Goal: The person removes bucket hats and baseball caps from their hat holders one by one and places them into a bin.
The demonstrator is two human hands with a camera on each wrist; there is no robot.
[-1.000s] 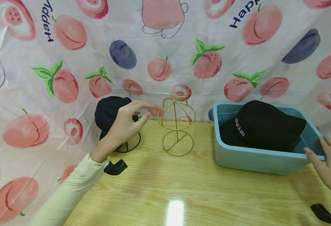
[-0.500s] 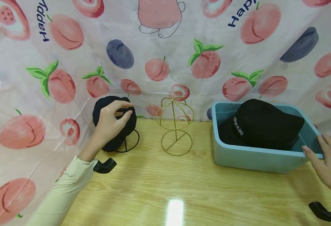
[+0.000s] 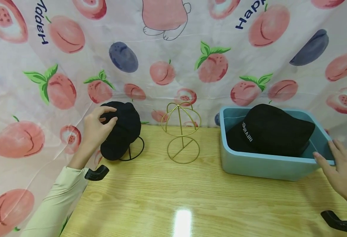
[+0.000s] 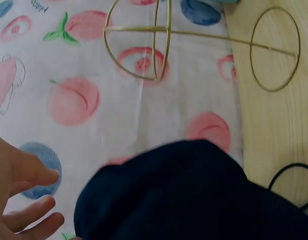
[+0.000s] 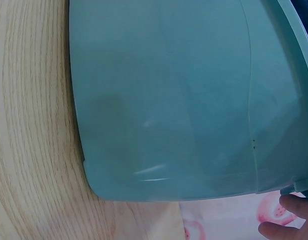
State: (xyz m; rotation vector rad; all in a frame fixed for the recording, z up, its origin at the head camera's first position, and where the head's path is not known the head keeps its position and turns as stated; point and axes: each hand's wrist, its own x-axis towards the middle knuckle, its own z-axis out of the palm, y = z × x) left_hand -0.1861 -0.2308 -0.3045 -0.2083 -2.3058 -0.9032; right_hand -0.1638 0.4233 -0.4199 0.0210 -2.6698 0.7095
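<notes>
A plain black cap sits on a black wire stand at the left, brim pointing down. My left hand is at the cap's left side, thumb and fingers loosely bent with a gap between them. In the left wrist view, the fingers appear apart from the dark crown. A second black cap with white lettering lies in a blue-green bin. My right hand rests on the bin's right front corner, thumb at the front rim. The bin mostly hides these fingers in the right wrist view.
A gold wire hat stand stands between the black stand and the bin. The wooden table runs along the front. A fruit-printed cloth hangs behind and down the left side.
My left hand has moved left from beside the gold stand, across the front of the cap, to its left side, uncovering more of the cap. My right hand stays on the bin.
</notes>
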